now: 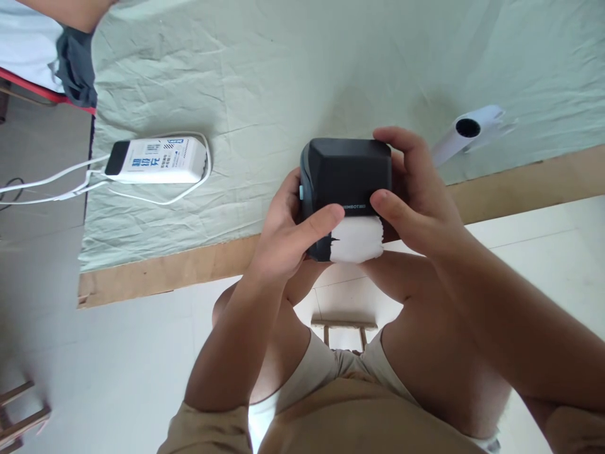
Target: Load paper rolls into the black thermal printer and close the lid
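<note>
Both my hands hold a small black label printer (352,173) above the front edge of the table. A strip of white paper (358,239) with a torn edge sticks out of its near side. My left hand (288,230) grips the printer's left side, its thumb lying by the paper's upper left corner. My right hand (418,195) wraps the right side, with the thumb on the front near the lettering and the index finger over the far top corner. The undersides of the fingers are hidden behind the printer.
A white power bank or power strip (158,161) with white cables lies on the green cloth (265,75) at left. At right is a white cylindrical thing (467,129) with a dark round end. A wooden stool (23,419) stands at lower left. Another person's arm (80,9) shows at upper left.
</note>
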A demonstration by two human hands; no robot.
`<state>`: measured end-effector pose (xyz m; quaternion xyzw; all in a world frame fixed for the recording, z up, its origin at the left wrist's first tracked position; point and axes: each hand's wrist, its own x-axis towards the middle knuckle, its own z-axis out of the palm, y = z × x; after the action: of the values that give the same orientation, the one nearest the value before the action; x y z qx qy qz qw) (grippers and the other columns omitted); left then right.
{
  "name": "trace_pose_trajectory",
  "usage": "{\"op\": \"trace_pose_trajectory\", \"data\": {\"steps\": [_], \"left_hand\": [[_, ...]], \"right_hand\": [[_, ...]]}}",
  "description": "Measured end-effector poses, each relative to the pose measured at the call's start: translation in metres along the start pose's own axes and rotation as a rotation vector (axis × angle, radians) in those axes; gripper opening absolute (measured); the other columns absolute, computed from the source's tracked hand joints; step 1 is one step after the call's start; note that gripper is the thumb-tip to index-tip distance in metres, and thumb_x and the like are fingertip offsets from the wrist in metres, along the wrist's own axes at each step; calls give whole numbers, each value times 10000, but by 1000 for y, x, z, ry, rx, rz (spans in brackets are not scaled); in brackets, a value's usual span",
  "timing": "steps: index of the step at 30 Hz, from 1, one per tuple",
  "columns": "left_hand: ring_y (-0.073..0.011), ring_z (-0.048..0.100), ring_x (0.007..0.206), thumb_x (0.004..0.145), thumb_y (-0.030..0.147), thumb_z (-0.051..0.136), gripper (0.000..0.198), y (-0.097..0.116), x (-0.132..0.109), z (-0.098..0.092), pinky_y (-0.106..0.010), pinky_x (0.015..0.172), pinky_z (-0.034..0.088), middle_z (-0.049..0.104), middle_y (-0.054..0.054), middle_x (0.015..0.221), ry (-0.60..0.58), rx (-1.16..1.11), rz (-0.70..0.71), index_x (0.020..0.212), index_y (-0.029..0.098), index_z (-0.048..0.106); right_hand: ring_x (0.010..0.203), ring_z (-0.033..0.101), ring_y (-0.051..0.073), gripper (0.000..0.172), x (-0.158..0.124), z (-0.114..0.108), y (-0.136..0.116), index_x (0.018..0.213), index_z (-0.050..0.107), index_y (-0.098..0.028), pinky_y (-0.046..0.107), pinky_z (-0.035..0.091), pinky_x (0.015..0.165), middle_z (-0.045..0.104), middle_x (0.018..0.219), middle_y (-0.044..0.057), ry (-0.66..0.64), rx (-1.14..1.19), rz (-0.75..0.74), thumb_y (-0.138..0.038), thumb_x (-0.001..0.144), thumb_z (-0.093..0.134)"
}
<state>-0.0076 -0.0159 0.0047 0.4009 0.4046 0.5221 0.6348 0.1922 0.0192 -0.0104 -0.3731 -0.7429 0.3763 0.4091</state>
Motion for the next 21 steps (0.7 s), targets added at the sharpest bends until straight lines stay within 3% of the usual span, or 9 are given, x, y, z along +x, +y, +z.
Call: {"op": "trace_pose_trajectory", "data": {"steps": [6,15,21], "left_hand": [[-260,755,898,810,491,853,428,2,0,9,-315,656,621,750,-59,993,88,-11,-42,1116,256,669],[-243,759,890,880,369,785,295,-2,3,0,-310,671,623,750,-56,1006,40,-17,-45,1127,242,685],[-245,758,925,879,383,795,294,-2,3,0,-303,690,607,753,-52,1005,34,-10,-38,1120,248,694]], "right_hand": [[897,705,165,585,2,-2,6,1509,412,-358,284,602,631,640,1422,79,-19,128,18,-468,985,645],[916,703,145,567,4,-3,7,1483,419,-341,264,592,660,622,1442,72,-36,92,40,-331,968,655],[898,703,146,562,4,-2,8,1504,395,-335,274,595,657,621,1431,71,-47,34,-9,-321,989,618]]}}
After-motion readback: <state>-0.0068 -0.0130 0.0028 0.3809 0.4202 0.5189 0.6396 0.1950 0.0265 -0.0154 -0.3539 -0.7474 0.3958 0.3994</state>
